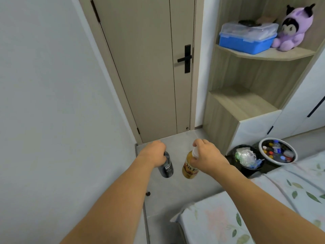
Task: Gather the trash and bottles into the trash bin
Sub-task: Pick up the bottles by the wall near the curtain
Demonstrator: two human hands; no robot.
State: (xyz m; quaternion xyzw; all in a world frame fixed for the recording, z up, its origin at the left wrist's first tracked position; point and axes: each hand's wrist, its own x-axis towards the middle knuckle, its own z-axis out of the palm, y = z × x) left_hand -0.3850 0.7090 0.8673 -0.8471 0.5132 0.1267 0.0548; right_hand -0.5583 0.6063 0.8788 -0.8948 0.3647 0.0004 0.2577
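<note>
While we carried them above the floor, our left hand (154,153) curled round the dark bottle (167,167) and our right hand (204,153) pinched the amber bottle (189,167) near its white cap; both seemed light, stiff, slippery plastic, with the bin (246,160) off right

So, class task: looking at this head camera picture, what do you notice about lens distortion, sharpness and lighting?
Head view: the wide-angle lens bows straight lines, so the door leans and the shelf unit tilts; light is soft and even, with only faint shadows under the dark bottle and amber bottle; the label text is slightly soft; both forearms stretch large near the bottom edge.
</note>
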